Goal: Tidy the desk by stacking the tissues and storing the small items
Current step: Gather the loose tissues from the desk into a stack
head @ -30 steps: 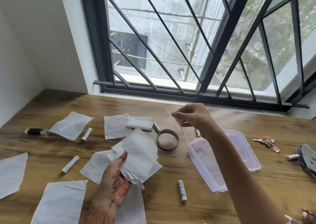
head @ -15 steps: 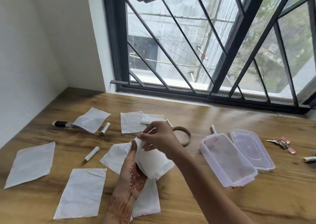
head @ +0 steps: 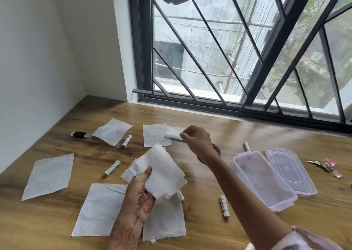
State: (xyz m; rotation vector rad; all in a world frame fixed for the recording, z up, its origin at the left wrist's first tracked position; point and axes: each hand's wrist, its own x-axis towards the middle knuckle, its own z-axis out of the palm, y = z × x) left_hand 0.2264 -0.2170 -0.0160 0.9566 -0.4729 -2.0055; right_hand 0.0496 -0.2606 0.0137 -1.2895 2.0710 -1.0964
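My left hand [head: 140, 196] holds a stack of white tissues [head: 163, 173] above the wooden desk [head: 200, 221]. My right hand [head: 197, 139] reaches to the far middle and pinches a folded tissue [head: 174, 132] that lies on a flat tissue [head: 154, 135]. More loose tissues lie at the left [head: 49, 175], near front [head: 99, 209], under my left hand [head: 165, 219] and far left [head: 112, 131]. Several small white tubes lie about, one left of centre [head: 112, 167], one far [head: 127, 140], one at front [head: 224, 206]. An open clear plastic box [head: 264, 181] sits at the right.
The box's lid [head: 290, 170] lies beside the box. Keys with a pink tag [head: 326, 166] lie at the far right. A black spool [head: 80, 134] sits at the far left. A tape ring [head: 217, 148] is partly hidden behind my right wrist. Another tube [head: 247, 146] lies behind the box.
My right hand left the stack in my left hand and moved forward to the folded tissue at the far middle. The camera view swung left.
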